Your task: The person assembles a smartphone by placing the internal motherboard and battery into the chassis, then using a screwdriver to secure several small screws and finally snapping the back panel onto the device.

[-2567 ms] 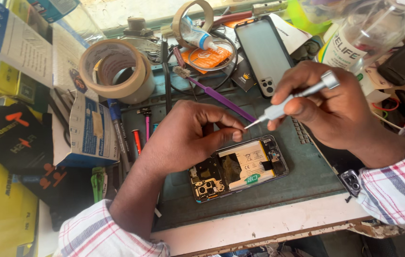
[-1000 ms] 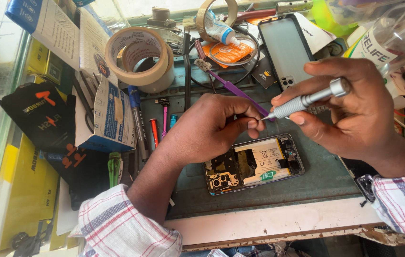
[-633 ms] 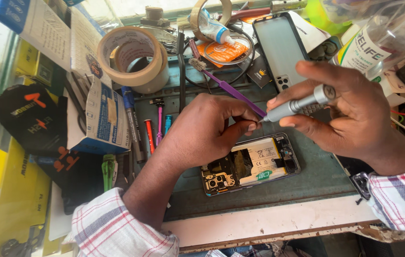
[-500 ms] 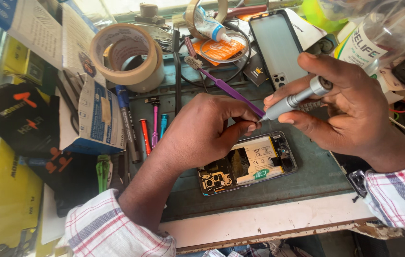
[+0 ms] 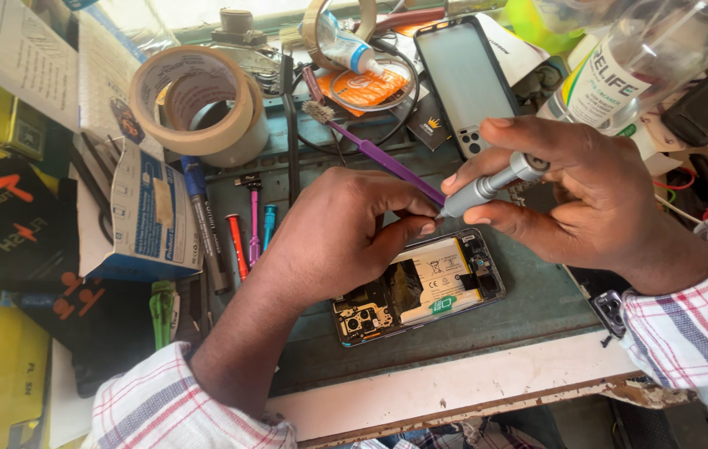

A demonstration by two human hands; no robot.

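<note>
Currently right hand [image 5: 587, 195] grips grey screwdriver [image 5: 487, 185]; left hand [image 5: 341, 237] curled, fingertips pinching its tip above opened phone [image 5: 420, 287] near mat's [image 5: 537, 303] front edge.

1. Two hands: left hand [image 5: 341, 241] and right hand [image 5: 587, 195], both over the opened phone [image 5: 416, 287].
2. Two phones: the opened phone, and a cased phone [image 5: 463, 79] lying beyond it.
3. Two tape rolls: a masking tape roll [image 5: 200, 100] left of the cased phone, and another tape roll [image 5: 316, 25] between them.
4. One silver screwdriver [image 5: 487, 187] above the opened phone.
5. One purple brush [image 5: 374, 154].
6. One clear bottle [image 5: 636, 62] right of the cased phone.
</note>
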